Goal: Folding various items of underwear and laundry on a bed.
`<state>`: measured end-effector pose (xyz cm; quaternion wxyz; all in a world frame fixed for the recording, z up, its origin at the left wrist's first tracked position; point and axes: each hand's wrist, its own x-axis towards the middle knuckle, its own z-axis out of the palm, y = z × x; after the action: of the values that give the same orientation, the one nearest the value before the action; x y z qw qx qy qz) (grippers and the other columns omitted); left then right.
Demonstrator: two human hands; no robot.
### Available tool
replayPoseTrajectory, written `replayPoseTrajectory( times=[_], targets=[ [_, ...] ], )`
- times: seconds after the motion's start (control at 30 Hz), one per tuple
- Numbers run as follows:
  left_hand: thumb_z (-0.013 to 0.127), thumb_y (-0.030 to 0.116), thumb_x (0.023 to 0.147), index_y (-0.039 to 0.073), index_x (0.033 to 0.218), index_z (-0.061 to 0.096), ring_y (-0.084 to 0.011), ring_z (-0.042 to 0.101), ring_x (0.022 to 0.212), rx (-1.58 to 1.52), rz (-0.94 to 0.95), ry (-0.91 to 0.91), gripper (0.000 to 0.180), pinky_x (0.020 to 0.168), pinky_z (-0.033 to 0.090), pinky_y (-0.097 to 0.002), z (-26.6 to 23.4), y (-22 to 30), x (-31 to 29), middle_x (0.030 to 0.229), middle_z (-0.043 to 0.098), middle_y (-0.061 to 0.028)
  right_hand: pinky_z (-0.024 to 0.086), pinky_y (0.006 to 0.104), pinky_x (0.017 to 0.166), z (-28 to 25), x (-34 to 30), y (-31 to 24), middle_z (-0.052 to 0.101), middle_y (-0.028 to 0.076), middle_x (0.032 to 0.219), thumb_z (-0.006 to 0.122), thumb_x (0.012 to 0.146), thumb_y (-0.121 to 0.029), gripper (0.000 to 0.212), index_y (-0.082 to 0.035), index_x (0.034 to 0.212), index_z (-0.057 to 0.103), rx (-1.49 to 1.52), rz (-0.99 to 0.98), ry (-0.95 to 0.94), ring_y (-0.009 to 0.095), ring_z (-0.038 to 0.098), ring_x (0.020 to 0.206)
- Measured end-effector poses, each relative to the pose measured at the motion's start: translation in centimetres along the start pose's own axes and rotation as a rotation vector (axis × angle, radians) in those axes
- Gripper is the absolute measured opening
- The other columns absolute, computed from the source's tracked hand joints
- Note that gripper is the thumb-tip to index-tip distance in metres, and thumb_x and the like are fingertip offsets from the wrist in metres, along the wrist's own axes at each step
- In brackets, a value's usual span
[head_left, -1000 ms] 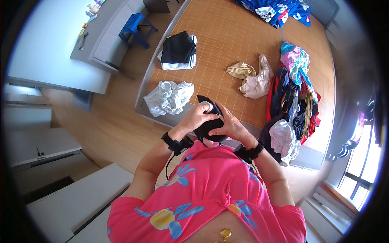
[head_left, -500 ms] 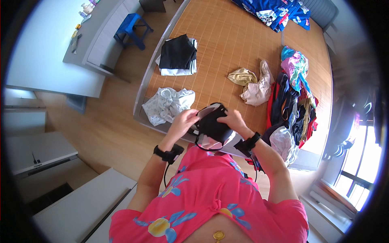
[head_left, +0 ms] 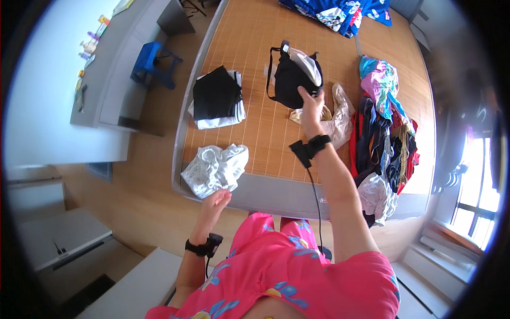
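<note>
My right hand [head_left: 312, 109] is stretched out over the bed and grips a black bra [head_left: 291, 80] by its lower edge. The bra's pale lining shows, and a strap loops off to its left. Beneath and beside it lie a gold garment [head_left: 296, 115] and a cream garment [head_left: 341, 114]; my hand hides part of both. My left hand [head_left: 213, 204] is at the bed's front edge, its fingers loosely bent with nothing seen in them. Just beyond those fingers rests a crumpled white patterned garment [head_left: 215, 167]; whether they touch it I cannot tell.
Folded black and white clothes [head_left: 217, 98] are stacked at the left of the bed mat [head_left: 260, 154]. A mixed heap of clothes [head_left: 380, 133] runs along the right. Blue patterned fabric [head_left: 345, 16] lies at the far end. A blue stool [head_left: 155, 64] stands by the grey desk [head_left: 101, 101].
The black bra went from both hands near my body to my right hand alone, farther over the bed. My left hand let go and moved left, toward the white garment.
</note>
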<state>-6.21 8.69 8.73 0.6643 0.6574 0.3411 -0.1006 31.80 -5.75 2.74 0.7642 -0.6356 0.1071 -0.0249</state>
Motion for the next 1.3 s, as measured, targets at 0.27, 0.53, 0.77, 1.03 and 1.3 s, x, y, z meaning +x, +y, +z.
replayPoseTrajectory(
  times=[0.27, 0.53, 0.77, 1.03, 1.3],
  targets=[
    [0.059, 0.012, 0.092, -0.004, 0.115, 0.055, -0.0147, 0.059, 0.101, -0.047, -0.096, -0.060, 0.028, 0.089, 0.045, -0.0267, 0.5, -3.2, 1.6, 0.107, 0.062, -0.0104, 0.052, 0.0432, 0.076, -2.8, 0.8, 19.6, 0.062, 0.012, 0.104, 0.070, 0.081, -0.012, 0.038, 0.001, 0.114, 0.054, 0.377, 0.655, 0.127, 0.027, 0.061, 0.091],
    [0.060, 0.013, 0.091, -0.004, 0.112, 0.057, -0.0135, 0.058, 0.100, 0.045, -0.138, -0.052, 0.027, 0.087, 0.045, -0.0257, 1.7, -3.4, 3.6, 0.105, 0.062, -0.0093, 0.051, 0.0418, 0.071, -6.6, -1.3, 19.6, 0.064, 0.012, 0.090, 0.073, 0.079, -0.028, 0.035, 0.000, 0.096, 0.059, 0.030, 0.923, -0.059, 0.028, 0.062, 0.080],
    [0.061, 0.015, 0.091, -0.004, 0.112, 0.057, -0.0119, 0.058, 0.099, 0.047, -0.068, -0.130, 0.029, 0.085, 0.045, -0.0249, 3.8, -2.5, 4.6, 0.104, 0.063, -0.0081, 0.045, 0.0417, 0.089, -17.4, 1.8, 14.8, 0.051, 0.019, 0.116, 0.078, 0.064, -0.029, 0.059, -0.005, 0.112, 0.052, -1.115, 0.040, 0.279, 0.037, 0.051, 0.105],
    [0.060, 0.013, 0.091, -0.002, 0.115, 0.056, -0.0117, 0.060, 0.097, 0.266, -0.045, -0.229, 0.029, 0.084, 0.047, -0.0247, 7.4, -2.0, 4.1, 0.105, 0.064, -0.0079, 0.046, 0.0435, 0.084, -25.7, -1.6, 16.6, 0.053, 0.015, 0.110, 0.056, 0.076, -0.006, 0.020, -0.006, 0.095, 0.061, -1.326, 0.016, -0.234, 0.039, 0.053, 0.098],
    [0.060, 0.013, 0.090, -0.001, 0.115, 0.056, -0.0146, 0.062, 0.091, 0.313, 0.008, -0.268, 0.029, 0.080, 0.049, -0.0268, 12.1, -1.2, 4.3, 0.100, 0.066, -0.0089, 0.048, 0.0441, 0.078, -30.2, -13.0, 16.1, 0.056, 0.016, 0.105, 0.058, 0.078, -0.011, 0.010, -0.005, 0.085, 0.062, -1.180, 0.043, -0.619, 0.038, 0.059, 0.090]
  ],
)
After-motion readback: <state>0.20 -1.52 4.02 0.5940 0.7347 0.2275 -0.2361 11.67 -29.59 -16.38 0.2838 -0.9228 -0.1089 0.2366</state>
